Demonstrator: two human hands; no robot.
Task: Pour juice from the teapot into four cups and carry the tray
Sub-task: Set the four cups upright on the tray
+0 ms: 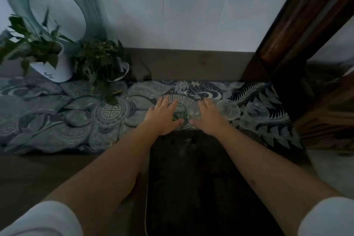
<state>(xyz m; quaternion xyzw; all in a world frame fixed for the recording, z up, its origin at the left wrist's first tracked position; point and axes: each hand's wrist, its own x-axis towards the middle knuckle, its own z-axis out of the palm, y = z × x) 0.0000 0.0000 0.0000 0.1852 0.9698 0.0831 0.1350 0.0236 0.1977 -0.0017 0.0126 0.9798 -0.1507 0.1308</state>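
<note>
Head view, dim and slightly blurred. Both bare forearms are extended over a dark tray [191,168] that lies on the wooden worktop [38,174] with its far edge meeting a patterned blue-grey runner [57,120]. The left hand [162,115] is laid palm down on the runner, its fingers [162,101] straight and spread wide, the thumb reaching toward a clear glass vessel [181,114] that shows a green tint inside; whether this is the teapot or a cup cannot be told. The right hand [207,119] is likewise held flat with fingers [205,104] straight and slightly spread, the thumb pointing toward the same vessel, which sits between the two hands. No grasp around anything is seen. Two clear glass cups [229,109] [257,110] stand on the runner to the right of the right hand, the nearer one just beside it. At far left, two potted plants [47,63] [103,63] stand before a round pale-green ornament [57,11] against the wall. Dark wooden furniture [306,25] is seen at right.
</note>
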